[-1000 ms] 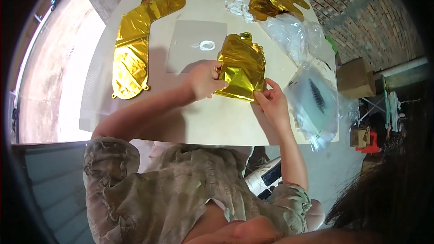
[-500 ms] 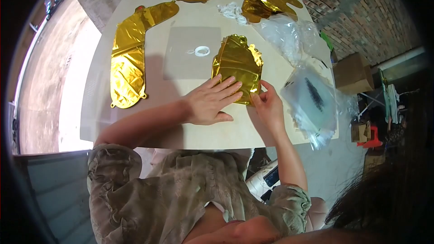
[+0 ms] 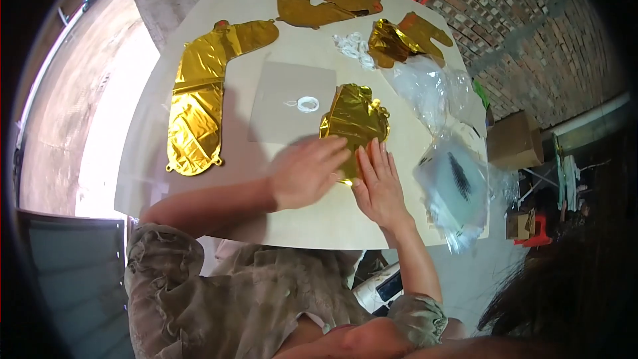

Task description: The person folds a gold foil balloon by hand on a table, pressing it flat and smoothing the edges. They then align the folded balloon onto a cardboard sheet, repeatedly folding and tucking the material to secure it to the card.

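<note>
A folded gold foil balloon (image 3: 355, 119) lies flat on the table in front of me, its far edge crinkled. My left hand (image 3: 309, 173), blurred by motion, has its fingers stretched over the balloon's near left part. Flat along the near right edge lies my right hand (image 3: 382, 189), fingers extended and pointing away from me. Together the hands cover much of the balloon's near end. Just beyond my left hand, a small white coil of ribbon (image 3: 308, 104) rests on a thin clear sheet (image 3: 279, 83).
More gold foil balloons lie around: a long bent one (image 3: 197, 106) at left, another (image 3: 299, 6) at the far edge, and a crumpled one (image 3: 392, 43) at far right. White ribbon (image 3: 355, 48), a crumpled clear bag (image 3: 422, 93) and flat clear bags (image 3: 455, 186) sit at right.
My right hand has gone from pinching the balloon's right edge to lying flat on it. My left hand has shifted and blurs with motion. The whole view has tilted slightly.
</note>
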A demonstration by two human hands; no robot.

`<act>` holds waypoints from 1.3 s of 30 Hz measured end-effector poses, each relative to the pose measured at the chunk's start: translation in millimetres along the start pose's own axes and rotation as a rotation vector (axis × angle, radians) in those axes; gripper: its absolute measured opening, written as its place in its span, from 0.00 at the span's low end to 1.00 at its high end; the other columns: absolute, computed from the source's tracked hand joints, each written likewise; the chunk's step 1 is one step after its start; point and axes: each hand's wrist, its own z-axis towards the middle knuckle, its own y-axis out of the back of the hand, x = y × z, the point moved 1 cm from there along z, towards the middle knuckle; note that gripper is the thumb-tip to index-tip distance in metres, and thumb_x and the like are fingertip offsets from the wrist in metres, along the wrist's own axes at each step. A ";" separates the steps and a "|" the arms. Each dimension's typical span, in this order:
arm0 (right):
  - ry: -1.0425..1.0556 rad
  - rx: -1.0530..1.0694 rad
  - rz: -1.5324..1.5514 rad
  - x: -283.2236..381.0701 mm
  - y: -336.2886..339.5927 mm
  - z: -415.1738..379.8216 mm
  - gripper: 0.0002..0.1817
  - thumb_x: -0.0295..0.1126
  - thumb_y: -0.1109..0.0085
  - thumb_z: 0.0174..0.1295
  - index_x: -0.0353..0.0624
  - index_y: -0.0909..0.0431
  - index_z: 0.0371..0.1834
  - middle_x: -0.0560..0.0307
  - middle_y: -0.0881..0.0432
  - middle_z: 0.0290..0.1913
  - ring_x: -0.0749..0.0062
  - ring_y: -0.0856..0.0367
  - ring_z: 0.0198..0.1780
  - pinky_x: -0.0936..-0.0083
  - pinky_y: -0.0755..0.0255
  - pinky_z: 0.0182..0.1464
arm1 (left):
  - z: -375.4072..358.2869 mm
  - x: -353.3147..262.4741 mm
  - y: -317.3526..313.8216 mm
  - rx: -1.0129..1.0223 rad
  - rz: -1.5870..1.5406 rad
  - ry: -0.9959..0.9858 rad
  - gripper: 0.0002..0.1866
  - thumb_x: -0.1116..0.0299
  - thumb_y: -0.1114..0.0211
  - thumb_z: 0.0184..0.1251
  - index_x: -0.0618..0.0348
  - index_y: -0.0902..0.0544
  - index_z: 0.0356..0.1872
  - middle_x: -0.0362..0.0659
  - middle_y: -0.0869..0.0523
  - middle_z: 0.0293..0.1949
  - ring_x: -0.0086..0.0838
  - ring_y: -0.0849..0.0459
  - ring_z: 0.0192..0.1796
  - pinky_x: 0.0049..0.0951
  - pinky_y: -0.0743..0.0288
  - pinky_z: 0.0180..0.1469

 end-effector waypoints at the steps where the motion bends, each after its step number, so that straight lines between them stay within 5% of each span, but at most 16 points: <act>1: 0.000 0.001 0.017 0.2 -0.1 0.8 0.34 0.42 0.47 0.71 0.38 0.37 0.78 0.30 0.46 0.80 0.33 0.47 0.80 0.45 0.53 0.79 | 3.9 3.0 5.9 -0.005 0.003 0.005 0.27 0.58 0.35 0.70 0.62 0.23 0.65 0.54 0.25 0.69 0.48 0.29 0.71 0.46 0.38 0.74; 3: -0.006 0.024 0.022 2.9 3.3 1.2 0.34 0.42 0.49 0.72 0.39 0.39 0.79 0.31 0.48 0.81 0.35 0.49 0.81 0.47 0.55 0.80 | 14.1 14.7 18.3 -0.058 -0.047 0.339 0.21 0.68 0.34 0.65 0.61 0.19 0.60 0.49 0.18 0.60 0.44 0.22 0.61 0.45 0.32 0.65; 7: -0.009 0.038 0.029 2.6 3.5 1.7 0.33 0.41 0.50 0.73 0.41 0.38 0.79 0.34 0.49 0.82 0.38 0.50 0.82 0.51 0.56 0.81 | 13.4 30.3 13.1 -0.034 0.112 0.172 0.21 0.72 0.33 0.63 0.61 0.18 0.58 0.45 0.16 0.55 0.40 0.20 0.56 0.45 0.30 0.61; 10: 0.003 0.051 0.011 3.1 4.5 1.3 0.32 0.41 0.50 0.73 0.41 0.36 0.78 0.35 0.47 0.81 0.40 0.49 0.82 0.51 0.56 0.81 | 26.1 23.5 10.8 -0.081 0.026 0.212 0.23 0.66 0.34 0.67 0.59 0.20 0.62 0.47 0.20 0.64 0.42 0.24 0.66 0.45 0.35 0.69; 12: 0.009 0.047 0.009 2.0 3.6 0.9 0.31 0.42 0.50 0.73 0.41 0.35 0.77 0.35 0.46 0.81 0.42 0.48 0.82 0.51 0.56 0.82 | 40.9 20.1 10.2 0.001 0.308 -0.251 0.26 0.60 0.39 0.72 0.58 0.24 0.68 0.49 0.27 0.72 0.43 0.33 0.75 0.48 0.45 0.77; 13: 0.020 0.050 -0.005 0.8 1.8 0.8 0.32 0.44 0.49 0.73 0.42 0.34 0.77 0.35 0.44 0.80 0.42 0.48 0.81 0.51 0.57 0.81 | 42.0 24.8 2.9 0.122 0.280 -0.268 0.29 0.54 0.44 0.76 0.58 0.28 0.72 0.50 0.36 0.78 0.43 0.44 0.82 0.50 0.56 0.81; 16: 0.028 0.049 -0.029 1.6 12.4 -0.8 0.31 0.43 0.45 0.71 0.41 0.32 0.75 0.34 0.43 0.80 0.43 0.45 0.81 0.53 0.52 0.80 | 37.0 32.3 -18.3 0.220 0.271 -0.156 0.30 0.51 0.47 0.78 0.60 0.29 0.73 0.52 0.36 0.77 0.45 0.44 0.81 0.51 0.55 0.81; 18: -0.149 -0.089 0.472 -1.7 19.0 -5.1 0.29 0.35 0.46 0.73 0.38 0.34 0.75 0.37 0.42 0.80 0.50 0.42 0.81 0.59 0.45 0.78 | 37.2 32.7 -17.2 0.250 0.275 -0.166 0.31 0.49 0.50 0.79 0.61 0.31 0.73 0.54 0.37 0.78 0.47 0.45 0.81 0.52 0.56 0.81; 19: -0.232 -0.277 0.560 -5.3 7.8 -4.6 0.25 0.28 0.43 0.72 0.36 0.31 0.71 0.42 0.26 0.69 0.61 0.26 0.69 0.68 0.29 0.68 | 37.1 31.9 -15.8 0.269 0.234 -0.127 0.32 0.51 0.47 0.78 0.62 0.32 0.74 0.55 0.38 0.78 0.47 0.46 0.82 0.51 0.56 0.81; 20: -0.244 -0.291 0.558 -7.7 8.9 -6.1 0.25 0.28 0.43 0.72 0.36 0.31 0.71 0.42 0.26 0.69 0.61 0.26 0.69 0.68 0.29 0.68 | 36.8 30.9 -14.6 0.289 0.193 -0.088 0.32 0.53 0.44 0.77 0.63 0.33 0.75 0.56 0.39 0.78 0.48 0.47 0.82 0.51 0.56 0.81; 22: -0.693 -0.142 0.967 -7.6 22.6 0.6 0.23 0.27 0.39 0.70 0.34 0.28 0.67 0.52 0.16 0.53 0.72 0.17 0.54 0.75 0.22 0.55 | 37.1 29.3 -13.0 0.307 0.186 -0.086 0.33 0.53 0.43 0.77 0.63 0.34 0.75 0.56 0.40 0.78 0.48 0.48 0.82 0.50 0.57 0.81; 23: -0.672 -0.202 1.025 -13.9 13.1 1.6 0.23 0.30 0.36 0.69 0.34 0.27 0.64 0.56 0.14 0.45 0.73 0.14 0.44 0.76 0.20 0.47 | 38.2 29.2 -12.8 0.316 0.177 -0.067 0.34 0.53 0.43 0.76 0.64 0.35 0.75 0.56 0.41 0.79 0.48 0.49 0.83 0.50 0.58 0.82; 30: -0.718 -0.146 0.641 -15.0 15.0 17.2 0.21 0.32 0.32 0.66 0.33 0.25 0.58 0.52 0.14 0.42 0.71 0.14 0.41 0.75 0.19 0.42 | 37.8 29.0 -11.7 0.326 0.171 -0.046 0.36 0.52 0.41 0.75 0.64 0.37 0.76 0.56 0.44 0.80 0.48 0.52 0.83 0.48 0.61 0.83; 39: -0.774 -0.086 0.810 -24.6 10.0 22.0 0.22 0.32 0.32 0.66 0.32 0.25 0.60 0.52 0.12 0.35 0.73 0.14 0.35 0.76 0.21 0.37 | 37.3 24.4 -4.7 0.291 0.153 -0.103 0.35 0.48 0.43 0.76 0.49 0.37 0.79 0.53 0.45 0.81 0.50 0.53 0.84 0.49 0.63 0.83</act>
